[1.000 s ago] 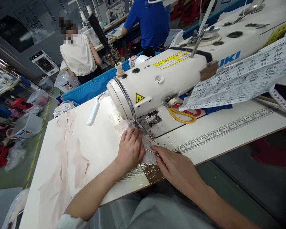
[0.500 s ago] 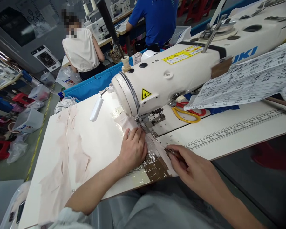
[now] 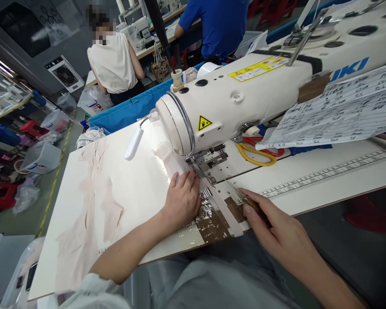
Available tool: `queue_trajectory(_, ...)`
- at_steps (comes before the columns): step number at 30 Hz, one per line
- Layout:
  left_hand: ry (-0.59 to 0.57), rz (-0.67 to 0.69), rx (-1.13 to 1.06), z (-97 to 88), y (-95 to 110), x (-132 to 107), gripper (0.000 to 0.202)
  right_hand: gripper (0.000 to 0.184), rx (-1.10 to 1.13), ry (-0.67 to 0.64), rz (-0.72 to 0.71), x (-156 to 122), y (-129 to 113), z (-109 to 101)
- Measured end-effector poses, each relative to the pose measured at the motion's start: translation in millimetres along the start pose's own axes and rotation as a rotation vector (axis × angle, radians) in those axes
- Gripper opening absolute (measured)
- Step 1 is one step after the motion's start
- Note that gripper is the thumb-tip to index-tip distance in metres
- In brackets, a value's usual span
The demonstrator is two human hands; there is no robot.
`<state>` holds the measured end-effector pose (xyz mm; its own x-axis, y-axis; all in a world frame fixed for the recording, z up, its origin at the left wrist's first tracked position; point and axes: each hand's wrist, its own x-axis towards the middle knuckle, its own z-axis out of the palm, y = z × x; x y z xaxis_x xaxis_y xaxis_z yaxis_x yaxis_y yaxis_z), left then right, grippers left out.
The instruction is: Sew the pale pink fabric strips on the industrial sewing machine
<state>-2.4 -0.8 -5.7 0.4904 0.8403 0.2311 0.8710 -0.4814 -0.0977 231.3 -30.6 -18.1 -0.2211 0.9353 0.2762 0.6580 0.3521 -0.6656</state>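
Note:
My left hand (image 3: 182, 198) lies on a pale pink cloth piece (image 3: 175, 164) just in front of the sewing machine's (image 3: 238, 92) needle area, its fingers flat and pressing down. My right hand (image 3: 270, 219) is closed around the brown handle of an awl (image 3: 256, 208), whose thin metal shaft points toward the machine's metal plate (image 3: 209, 165). Between the hands, a narrow pale fabric strip (image 3: 225, 211) runs from the presser foot to the table's front edge, over shiny brown tape (image 3: 209, 225). The awl's tip is just right of this strip.
More pale pink cloth pieces (image 3: 93, 206) lie on the left of the white table (image 3: 141, 189). Scissors (image 3: 257, 156) with red and yellow handles rest behind the plate. A handwritten sheet (image 3: 334, 113) hangs at right, above a printed ruler. Two people sit beyond a blue cloth trough (image 3: 125, 109).
My right hand has moved off the fabric strip to the right, and the awl now points forward. The strip lies uncovered. My left hand stays on the cloth; the view has shifted slightly.

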Motion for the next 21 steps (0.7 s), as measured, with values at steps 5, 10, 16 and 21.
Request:
queue_trajectory(5, 0.009, -0.005, -0.018, -0.7, 0.8, -1.0, 0.041, 0.037, 0.006, 0.002, 0.036, 1.5, 1.3, 4.7)
queue_trajectory(10, 0.026, 0.004, -0.024, -0.3, 0.3, -1.6, 0.041, 0.034, 0.092, 0.014, 0.077, -1.3, 5.3, 8.5)
queue_trajectory(16, 0.035, 0.004, -0.017, 3.5, -3.9, -0.9, 0.043, 0.02, 0.129, 0.014, -0.04, 1.7, -7.4, 8.4)
queue_trajectory(21, 0.015, -0.022, -0.023, 5.0, -9.2, 4.4, 0.043, 0.025, 0.169, 0.0, -0.288, 12.8, -16.7, 18.4)
